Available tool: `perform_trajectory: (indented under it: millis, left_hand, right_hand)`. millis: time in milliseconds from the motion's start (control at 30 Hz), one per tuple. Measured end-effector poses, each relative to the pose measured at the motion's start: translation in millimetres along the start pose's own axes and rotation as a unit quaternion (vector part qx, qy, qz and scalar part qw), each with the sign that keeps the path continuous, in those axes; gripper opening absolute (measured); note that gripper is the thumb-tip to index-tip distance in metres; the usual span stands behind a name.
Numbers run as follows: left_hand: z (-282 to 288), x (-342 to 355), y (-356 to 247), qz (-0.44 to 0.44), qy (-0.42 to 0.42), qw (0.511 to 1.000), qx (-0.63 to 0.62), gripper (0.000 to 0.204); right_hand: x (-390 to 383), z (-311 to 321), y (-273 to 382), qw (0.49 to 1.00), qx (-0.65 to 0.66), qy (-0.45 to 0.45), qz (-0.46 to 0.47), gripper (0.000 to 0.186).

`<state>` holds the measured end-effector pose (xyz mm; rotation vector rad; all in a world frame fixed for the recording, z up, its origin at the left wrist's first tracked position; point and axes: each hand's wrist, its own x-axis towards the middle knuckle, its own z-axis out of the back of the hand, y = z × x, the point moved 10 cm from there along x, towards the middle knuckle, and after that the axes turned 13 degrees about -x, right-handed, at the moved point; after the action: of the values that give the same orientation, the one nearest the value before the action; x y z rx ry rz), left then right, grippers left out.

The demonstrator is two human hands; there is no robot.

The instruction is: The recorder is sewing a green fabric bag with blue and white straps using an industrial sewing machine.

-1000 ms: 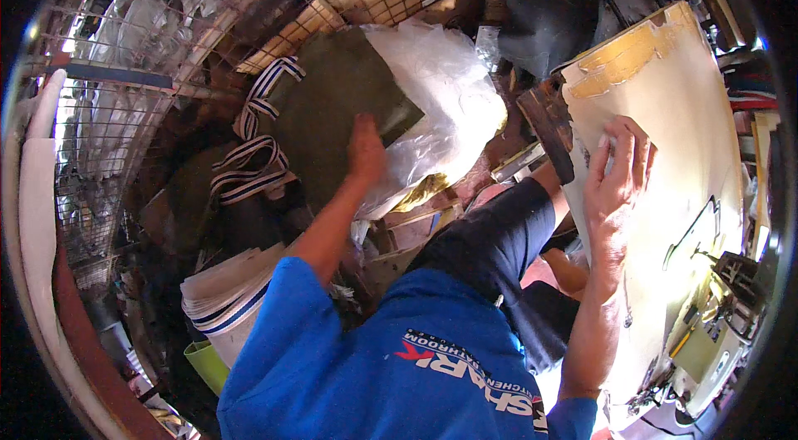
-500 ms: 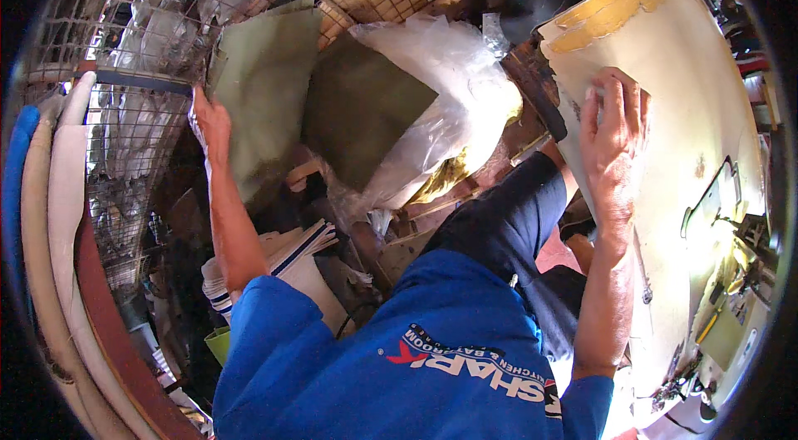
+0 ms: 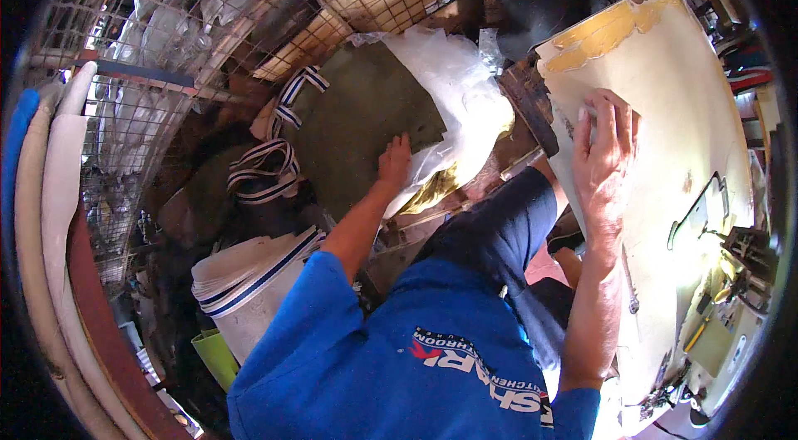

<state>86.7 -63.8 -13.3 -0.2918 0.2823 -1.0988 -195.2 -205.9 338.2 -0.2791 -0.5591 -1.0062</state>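
Note:
My left hand (image 3: 395,161) rests on the dark olive-green sheet (image 3: 357,112), near its lower right edge. Its fingers look extended over the sheet, though foreshortening partly hides their tips. Under and beyond that sheet bulges a clear plastic-wrapped bundle (image 3: 470,78) with some yellow material at its lower side. To the right, my right hand (image 3: 608,145) lies on a worn cream-coloured work surface (image 3: 665,124), fingers loosely bent and a little apart, with nothing in them.
White webbing with blue stripes (image 3: 264,170) lies in loops left of the olive sheet, above a folded striped white stack (image 3: 249,274). Wire mesh (image 3: 179,99) and upright rolls (image 3: 60,191) line the left. Small tools (image 3: 731,261) crowd the work surface's right edge.
My left hand has swung right from the mesh to the olive sheet. The lighter green sheet it held no longer shows at the left, exposing striped webbing. My right hand has barely shifted.

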Motion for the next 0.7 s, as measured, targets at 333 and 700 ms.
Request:
perform_trajectory:
  millis: [333, 700]
  left_hand:
    - [99.0, 63.6, 89.9, 0.063, -0.038, 0.970, -0.234, 0.039]
    - [91.6, 167.6, 277.9, 0.226, -0.130, 0.964, -0.052, 0.070]
  right_hand:
    - [0.7, -0.6, -1.0, 1.000, 0.010, 0.023, -0.004, 0.019]
    - [5.0, -19.1, 7.5, 0.994, -0.065, 0.092, -0.006, 0.019]
